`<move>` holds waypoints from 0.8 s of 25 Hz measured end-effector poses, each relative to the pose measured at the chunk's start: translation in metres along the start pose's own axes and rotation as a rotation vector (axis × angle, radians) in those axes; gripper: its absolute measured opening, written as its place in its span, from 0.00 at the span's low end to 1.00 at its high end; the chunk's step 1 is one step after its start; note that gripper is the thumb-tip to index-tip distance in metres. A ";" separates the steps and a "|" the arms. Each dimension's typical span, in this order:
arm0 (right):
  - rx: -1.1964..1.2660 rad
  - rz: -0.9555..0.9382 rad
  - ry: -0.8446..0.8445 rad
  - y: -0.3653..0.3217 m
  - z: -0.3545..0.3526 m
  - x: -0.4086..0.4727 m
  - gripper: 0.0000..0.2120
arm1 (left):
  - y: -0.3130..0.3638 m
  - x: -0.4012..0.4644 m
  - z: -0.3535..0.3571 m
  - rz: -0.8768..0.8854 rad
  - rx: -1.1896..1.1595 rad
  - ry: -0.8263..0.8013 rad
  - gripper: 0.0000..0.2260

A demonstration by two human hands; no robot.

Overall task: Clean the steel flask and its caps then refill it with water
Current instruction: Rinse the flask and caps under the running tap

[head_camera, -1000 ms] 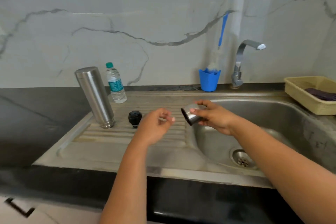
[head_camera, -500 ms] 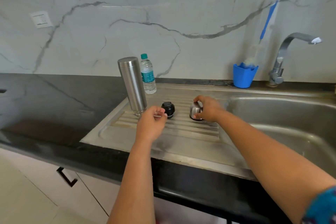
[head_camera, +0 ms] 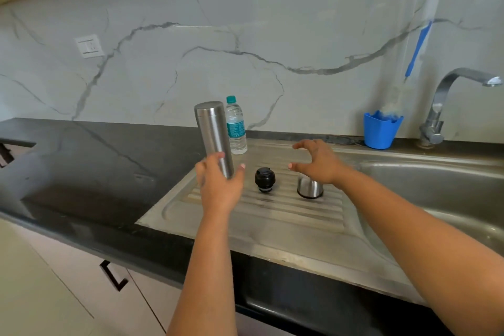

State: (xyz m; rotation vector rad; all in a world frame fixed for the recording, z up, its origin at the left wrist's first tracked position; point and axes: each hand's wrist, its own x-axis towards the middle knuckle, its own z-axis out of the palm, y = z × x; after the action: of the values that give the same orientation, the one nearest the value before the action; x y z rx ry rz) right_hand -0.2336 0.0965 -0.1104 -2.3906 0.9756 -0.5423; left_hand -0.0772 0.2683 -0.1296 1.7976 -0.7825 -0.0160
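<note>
The steel flask [head_camera: 214, 133] stands upright on the ribbed drainboard [head_camera: 275, 217]. My left hand [head_camera: 219, 187] is at its lower end, fingers and thumb spread on either side of it, and a small gap shows between thumb and flask. The black inner cap [head_camera: 264, 179] sits on the drainboard to the flask's right. Further right, the steel outer cap [head_camera: 309, 188] rests mouth down. My right hand [head_camera: 317, 162] hovers just above it with fingers spread and holds nothing.
A small plastic water bottle [head_camera: 236, 125] stands just behind the flask. At the back right are a blue cup [head_camera: 380, 129] holding a bottle brush [head_camera: 417, 49] and the tap [head_camera: 441, 106]. The sink basin [head_camera: 436, 188] lies right; black counter [head_camera: 81, 172] lies left.
My right hand set the steel cap on the drainboard and let go, lifting off with fingers spread. My left hand moved from near the black cap to the flask's base and opened.
</note>
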 end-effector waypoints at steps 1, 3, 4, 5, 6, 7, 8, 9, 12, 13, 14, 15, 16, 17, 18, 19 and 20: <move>0.059 -0.041 -0.002 -0.014 0.001 0.006 0.29 | -0.004 0.011 -0.008 -0.046 -0.037 0.055 0.27; 0.161 -0.104 -0.030 -0.047 0.006 0.023 0.31 | -0.021 0.038 -0.021 -0.154 -0.124 0.074 0.38; 0.223 -0.118 -0.045 -0.065 0.011 0.032 0.33 | -0.030 0.049 -0.024 -0.203 -0.152 0.055 0.44; 0.298 -0.121 -0.055 -0.082 0.017 0.042 0.36 | -0.037 0.058 -0.025 -0.237 -0.162 0.030 0.49; 0.370 -0.120 -0.051 -0.096 0.026 0.052 0.39 | -0.044 0.065 -0.024 -0.246 -0.148 0.013 0.51; 0.426 -0.114 -0.038 -0.109 0.035 0.061 0.42 | -0.050 0.071 -0.021 -0.232 -0.120 -0.002 0.52; 0.471 -0.108 -0.036 -0.119 0.044 0.069 0.45 | -0.055 0.075 -0.017 -0.205 -0.090 -0.021 0.51; 0.509 -0.099 -0.050 -0.128 0.053 0.077 0.47 | -0.060 0.079 -0.012 -0.179 -0.065 -0.045 0.49; 0.555 -0.109 -0.058 -0.144 0.069 0.090 0.43 | -0.065 0.084 -0.002 -0.121 -0.066 -0.092 0.36; 0.536 -0.122 -0.027 -0.147 0.071 0.092 0.41 | -0.065 0.083 -0.001 -0.101 -0.076 -0.074 0.32; 0.518 -0.134 0.004 -0.147 0.071 0.091 0.39 | -0.064 0.080 -0.002 -0.084 -0.084 -0.048 0.29; 0.518 -0.143 0.025 -0.147 0.069 0.088 0.38 | -0.061 0.076 -0.004 -0.070 -0.101 -0.024 0.27; 0.537 -0.153 0.042 -0.144 0.063 0.081 0.38 | -0.057 0.071 -0.009 -0.050 -0.135 -0.006 0.27; 0.589 -0.168 0.062 -0.141 0.054 0.073 0.37 | -0.053 0.068 -0.014 -0.008 -0.178 -0.001 0.27; 0.684 -0.176 0.088 -0.136 0.039 0.062 0.35 | -0.044 0.063 -0.018 0.062 -0.210 -0.002 0.28; 0.815 -0.171 0.122 -0.128 0.023 0.050 0.34 | -0.032 0.060 -0.022 0.124 -0.216 -0.012 0.29; 0.950 -0.152 0.168 -0.115 0.004 0.037 0.32 | -0.018 0.058 -0.021 0.167 -0.199 -0.039 0.32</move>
State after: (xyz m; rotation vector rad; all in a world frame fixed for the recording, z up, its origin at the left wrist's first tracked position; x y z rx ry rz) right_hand -0.1460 0.1426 -0.0408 -1.5715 0.4241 -1.0022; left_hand -0.0153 0.2593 -0.1168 1.5441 -0.9237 -0.0188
